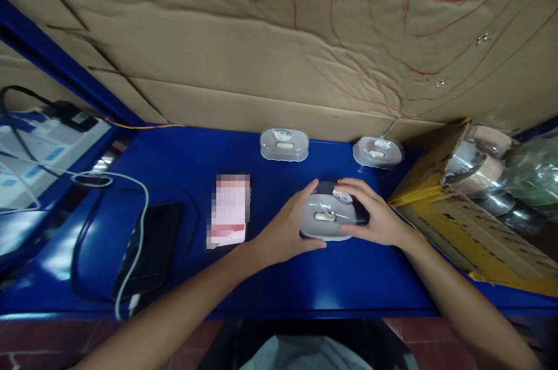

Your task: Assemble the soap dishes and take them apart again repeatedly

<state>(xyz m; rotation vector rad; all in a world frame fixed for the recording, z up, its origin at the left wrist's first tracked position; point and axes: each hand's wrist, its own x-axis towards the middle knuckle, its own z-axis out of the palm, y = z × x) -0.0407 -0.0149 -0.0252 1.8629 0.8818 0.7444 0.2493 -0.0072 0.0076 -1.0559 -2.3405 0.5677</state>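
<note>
Both of my hands are around an oval grey case with a clear plastic cover (318, 227), which has a small cream-coloured bar in its middle and a round white sticker on the clear part. My left hand (281, 230) grips its left end, thumb and fingers spread round it. At the right end, my right hand (375, 216) pinches the case, its fingertips by the sticker. Behind it on the blue table stand two similar cases, one oval case (284, 152) at the centre and another oval case (378, 155) farther right.
A phone with a lit, blurred screen (229, 213) lies left of my left hand. Beyond it are a dark flat device (150, 248) and a white cable (142, 230). An open cardboard box (479, 242) with wrapped items stands right; a cardboard wall (244, 67) closes the back.
</note>
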